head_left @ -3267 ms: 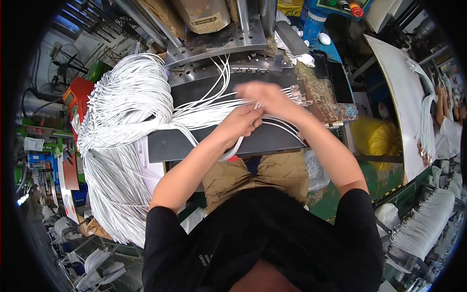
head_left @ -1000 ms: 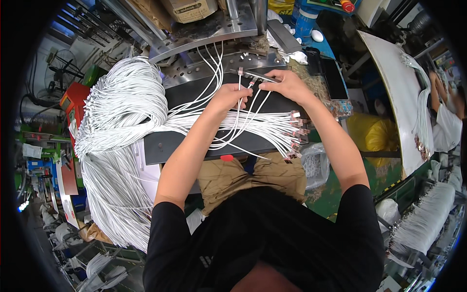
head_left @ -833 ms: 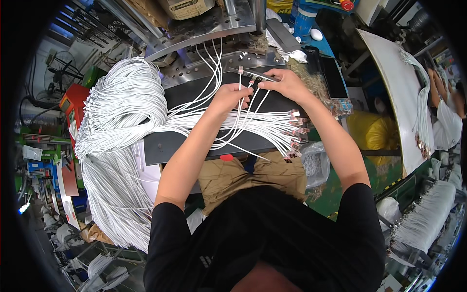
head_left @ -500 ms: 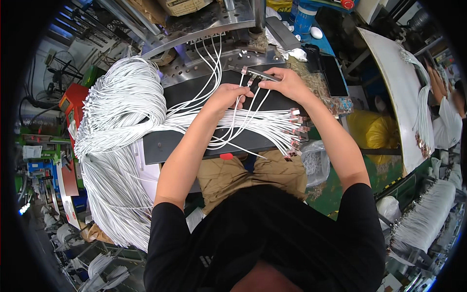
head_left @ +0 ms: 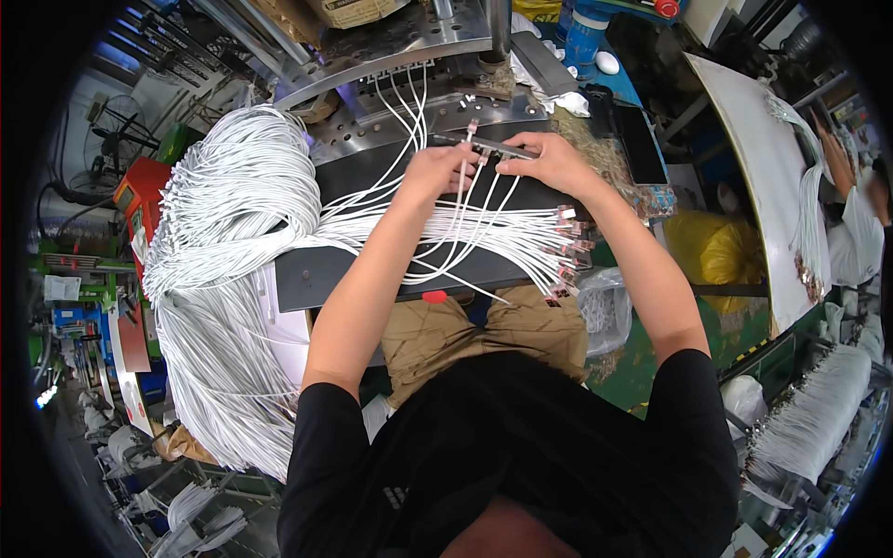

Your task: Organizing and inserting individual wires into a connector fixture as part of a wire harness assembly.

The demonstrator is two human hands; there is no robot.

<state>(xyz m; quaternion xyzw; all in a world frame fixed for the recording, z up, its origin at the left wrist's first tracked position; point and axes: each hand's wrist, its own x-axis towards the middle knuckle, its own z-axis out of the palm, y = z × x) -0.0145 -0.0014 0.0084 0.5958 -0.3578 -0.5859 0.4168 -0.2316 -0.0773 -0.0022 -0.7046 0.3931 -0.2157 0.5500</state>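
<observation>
Dark metal makes up the bar (head_left: 502,148), held above the far part of the worktop (head_left: 321,286) between the bent fingers and thumb of the right hand (head_left: 521,156). White cables (head_left: 512,189) run up to its near side from the worktop. The left hand (head_left: 441,171), slightly blurred, has its fingers drawn narrow by the bar's left end, at a cable whose plug (head_left: 473,128) stands past the bar; whether it grips that cable I cannot tell.

Below the hands a bundle (head_left: 502,228) of white cables lies across the worktop, plugs fanned at the right edge. At the left edge sits a big white coil (head_left: 242,177). A red spot (head_left: 434,298) marks the near edge. Beyond the far edge stands the press (head_left: 400,60), some cables running into it.
</observation>
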